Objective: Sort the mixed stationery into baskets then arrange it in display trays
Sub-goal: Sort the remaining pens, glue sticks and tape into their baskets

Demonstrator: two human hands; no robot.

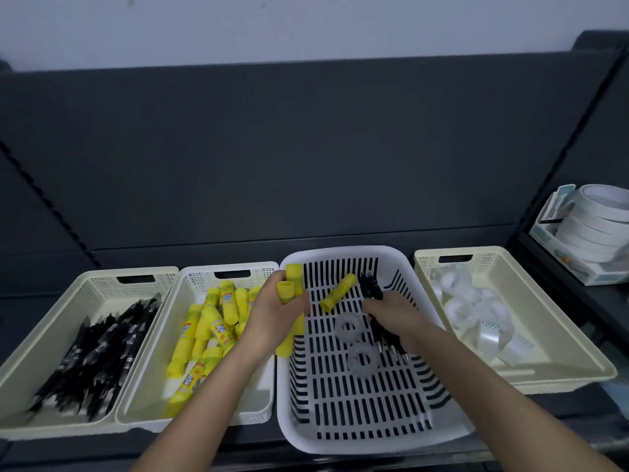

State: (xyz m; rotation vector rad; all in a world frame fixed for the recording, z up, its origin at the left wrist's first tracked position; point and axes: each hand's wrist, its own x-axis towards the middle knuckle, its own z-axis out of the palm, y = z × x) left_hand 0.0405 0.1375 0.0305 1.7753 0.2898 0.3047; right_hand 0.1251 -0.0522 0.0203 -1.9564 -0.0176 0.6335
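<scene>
Four baskets stand in a row on a dark grey shelf (68,454), under a dark back panel (306,148) and a pale wall (306,25).
The left hand (272,315) grips at least two held glue sticks (289,284) over the left rim of the slotted basket (340,444). Inside that basket the right hand (391,311) clasps a pen bundle (371,287), beside one loose glue stick (337,291) and two tape rolls (348,327).

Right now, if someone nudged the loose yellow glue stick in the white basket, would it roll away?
Probably it would roll a little: the glue stick is a round tube lying on its side. The slots in the basket floor may catch it. It looks like stiff, small plastic, so it is likely light.
</scene>
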